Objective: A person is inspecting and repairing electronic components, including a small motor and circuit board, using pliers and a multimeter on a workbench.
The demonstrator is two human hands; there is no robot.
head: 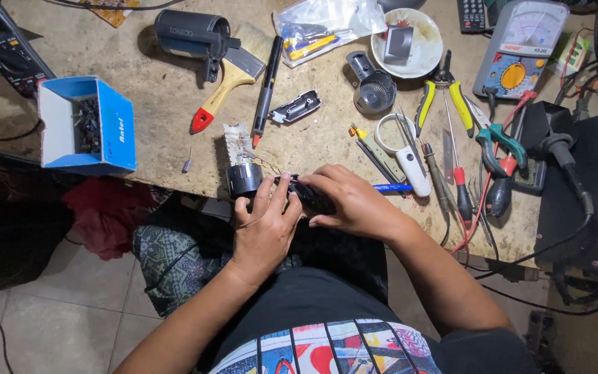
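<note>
One small black device point(306, 194), at the near edge of the worktop point(174, 131), held between both hands. One black cylinder point(245, 179) at its left end, with thin wires running up to one small white part point(235, 144).
Left hand point(266, 225): fingers spread, tips pressed on the device's top.
Right hand point(354, 202): curled over the device's right half, fingers closed on it.
One blue pen point(392, 188) just beyond the right hand.
One white-handled magnifier point(404, 156) near it.
One black marker point(266, 90) and one paintbrush point(233, 79) with a red-tipped handle, side by side.
One blue-and-white box point(88, 125) of small dark parts, well left.
One white bowl point(410, 45), far side.
One yellow-handled pliers point(443, 97); one green-handled pliers point(500, 142).
One red-handled screwdriver point(459, 183).
One meter point(520, 48) with an orange dial, far right.
</note>
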